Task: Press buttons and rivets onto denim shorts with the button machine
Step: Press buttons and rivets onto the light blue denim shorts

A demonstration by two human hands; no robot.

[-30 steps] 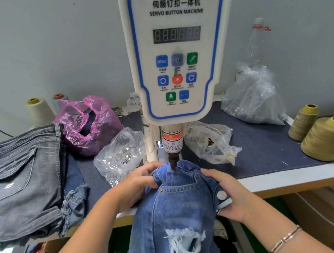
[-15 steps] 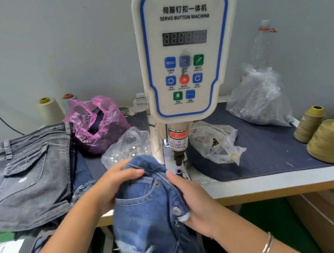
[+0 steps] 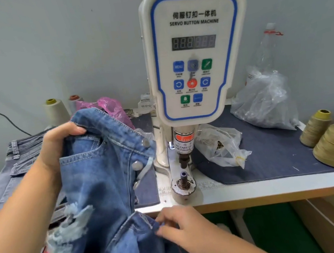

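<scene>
Head view shows the blue denim shorts [image 3: 102, 178] at lower left, clear of the button machine's lower die [image 3: 183, 183] at centre, left hand [image 3: 57, 146] clenched on the waistband, right hand [image 3: 189, 230] pinching the lower edge nearest the die, so I judge it leads rightward.
</scene>
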